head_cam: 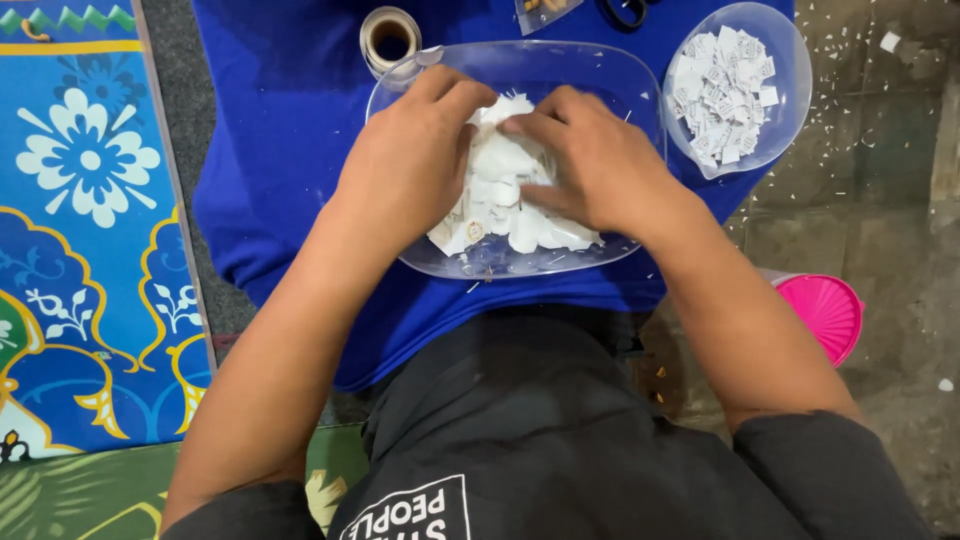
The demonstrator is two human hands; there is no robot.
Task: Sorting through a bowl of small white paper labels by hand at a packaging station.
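**Sorting tray, both hands in the label pile**

- Blue cloth (290,120): spread under both hands, bearing every item below.
- Clear rectangular tray (640,90): lies directly beneath both hands; its far rim shows beyond the fingertips.
- Pile of white labels (500,200): heaped in the tray between and under the two hands, loose and tangled, a few with printed marks. By the look of it, the bulk is unsorted.
- Left hand (405,165): palm down on the near-left side of the pile, fingers curled onto the labels; a light pinch at the fingertips, exact hold hidden.
- Right hand (600,165): palm down on the right side, fingertips meeting the left hand's at the top of the pile, pinching a label there.
- Clear round bowl (790,60): beyond and right of the right hand, apart from it, holding small cut white tags (725,90) lying separate; this share appears finished.
- Pink lid (825,310): near the right forearm.
- Tape roll (390,38): just beyond the left hand
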